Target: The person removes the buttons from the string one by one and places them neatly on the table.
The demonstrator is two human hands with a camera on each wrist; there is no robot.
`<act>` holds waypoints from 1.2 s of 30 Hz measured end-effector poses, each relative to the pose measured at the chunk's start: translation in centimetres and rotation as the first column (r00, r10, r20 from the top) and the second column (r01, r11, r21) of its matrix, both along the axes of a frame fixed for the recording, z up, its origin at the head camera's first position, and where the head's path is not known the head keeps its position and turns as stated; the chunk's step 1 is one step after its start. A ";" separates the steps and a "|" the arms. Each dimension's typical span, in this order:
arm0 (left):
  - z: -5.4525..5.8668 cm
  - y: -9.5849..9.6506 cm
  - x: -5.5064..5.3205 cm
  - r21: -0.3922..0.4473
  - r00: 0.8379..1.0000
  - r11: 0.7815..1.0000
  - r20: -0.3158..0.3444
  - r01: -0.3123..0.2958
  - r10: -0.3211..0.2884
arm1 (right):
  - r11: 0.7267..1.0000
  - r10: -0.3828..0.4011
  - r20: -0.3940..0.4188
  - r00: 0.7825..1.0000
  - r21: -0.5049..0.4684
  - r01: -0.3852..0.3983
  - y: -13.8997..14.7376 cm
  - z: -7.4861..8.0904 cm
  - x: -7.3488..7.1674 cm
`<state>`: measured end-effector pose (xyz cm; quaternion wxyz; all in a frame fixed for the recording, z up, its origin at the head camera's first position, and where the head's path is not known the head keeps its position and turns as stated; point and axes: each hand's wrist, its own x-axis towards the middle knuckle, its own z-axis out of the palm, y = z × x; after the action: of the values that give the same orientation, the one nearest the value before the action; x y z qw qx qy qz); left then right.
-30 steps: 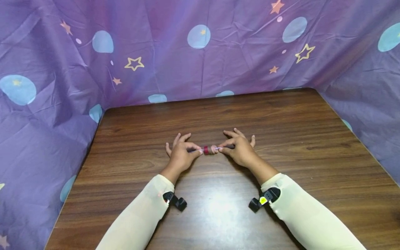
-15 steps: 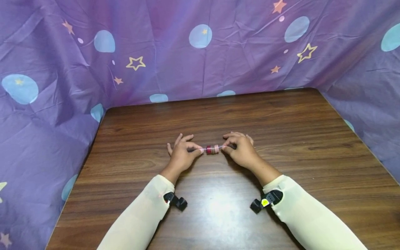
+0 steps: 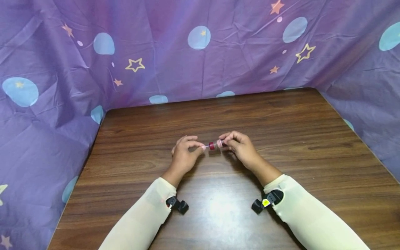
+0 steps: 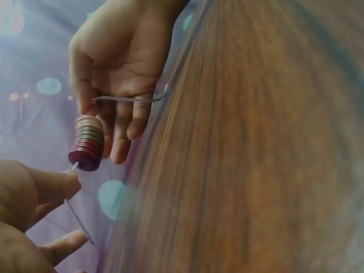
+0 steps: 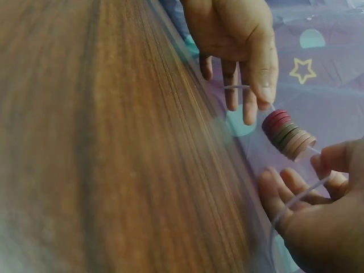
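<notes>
A short stack of thin round discs (image 3: 215, 144), red at one end, brownish-green in the middle and pink at the other, is strung on a pale cord (image 4: 78, 220). My left hand (image 3: 183, 152) pinches the cord between thumb and forefinger beside the red end. At the pink end, my right hand (image 3: 243, 147) pinches the cord with thumb and forefinger; a small gap to the discs (image 5: 288, 135) shows in the right wrist view. Loose cord trails past both hands, with a tail hanging below the right hand (image 5: 330, 216). The stack is held above the table.
The brown wood-grain table (image 3: 218, 215) spreads under both forearms. A purple curtain (image 3: 168, 45) with stars and blue spots hangs round its back and sides. Each sleeve carries a small black camera (image 3: 177, 204) at the wrist.
The stack has shifted slightly right and away from me, closer to the right hand. The left hand has followed rightward, and its spread outer fingers have drawn together. The discs have become more evenly lined up.
</notes>
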<state>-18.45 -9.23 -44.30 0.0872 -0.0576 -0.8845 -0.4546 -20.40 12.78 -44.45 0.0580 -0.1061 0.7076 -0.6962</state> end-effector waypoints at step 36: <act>0.8 0.4 0.6 0.022 0.999 1.000 -0.030 0.023 -0.022 | 0.855 0.345 0.205 0.916 -0.470 -0.217 0.0 0.6 0.5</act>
<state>-17.89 -8.80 -43.46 0.0957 -0.0733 -0.8774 -0.4643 -19.86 12.83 -43.89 0.2349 -0.1195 0.4937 -0.8288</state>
